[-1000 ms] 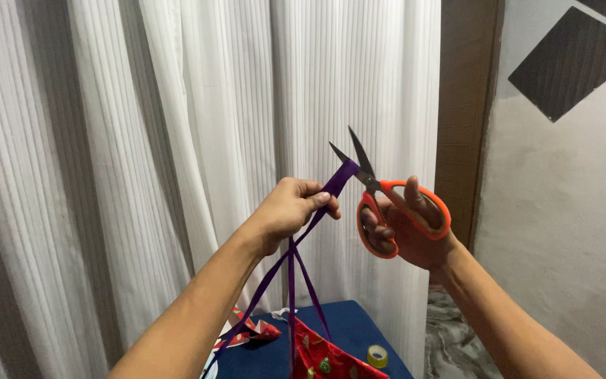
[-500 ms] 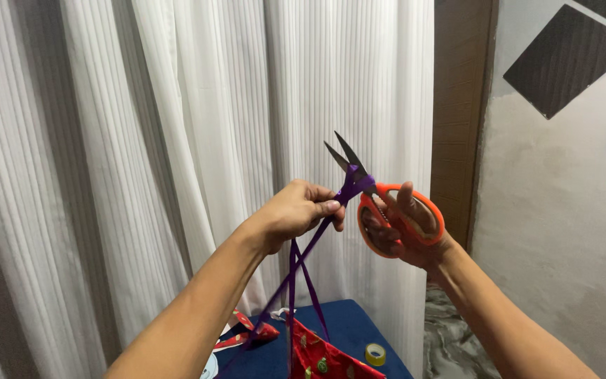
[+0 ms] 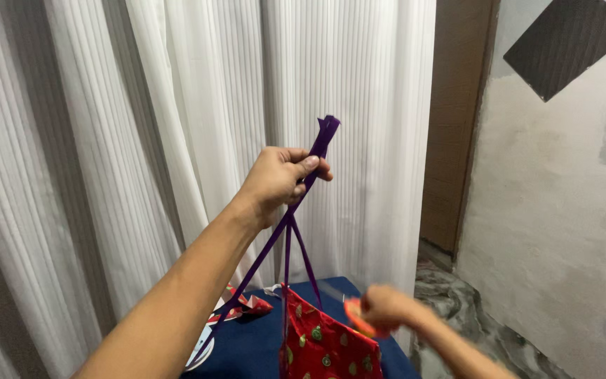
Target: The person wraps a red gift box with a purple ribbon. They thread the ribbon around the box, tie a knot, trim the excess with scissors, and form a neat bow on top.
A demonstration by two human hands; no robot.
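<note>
Head view, looking at raised left hand (image 3: 278, 181) against white curtain (image 3: 177, 126). Fingers curled, thumb pressed down: pinching purple ribbon (image 3: 320, 144), several strands bunched together. Short ribbon ends stick up above fist, tilted to the right, tips level w/ one another. Below fist, strands fan downward: one long strand runs down-left along forearm, others drop nearly straight to red bag (image 3: 324, 344). Ribbon taut btwn fist and bag.

Right hand (image 3: 386, 309) low in frame, blurred, just right of bag's top edge. Closed round orange scissors (image 3: 356, 324); only part of orange handle visible, blades hard to make out through blur. Well below left hand, apart from ribbon.

Bag: red wrapping w/ small green and white motifs, standing on blue surface (image 3: 247, 347) at bottom centre. Top corner of bag rises to meet ribbon strands.

Left of bag on same blue surface: crumpled scrap (image 3: 247, 307) of red patterned paper, and a round white item at lower left, partly hidden by forearm, kind not clear.

Background: pleated white curtain over left and centre; brown wood door frame (image 3: 457, 126) to the right; rough grey wall (image 3: 562, 210) w/ dark diamond panel (image 3: 569, 42) at upper right; marbled floor (image 3: 457, 309) below wall.
</note>
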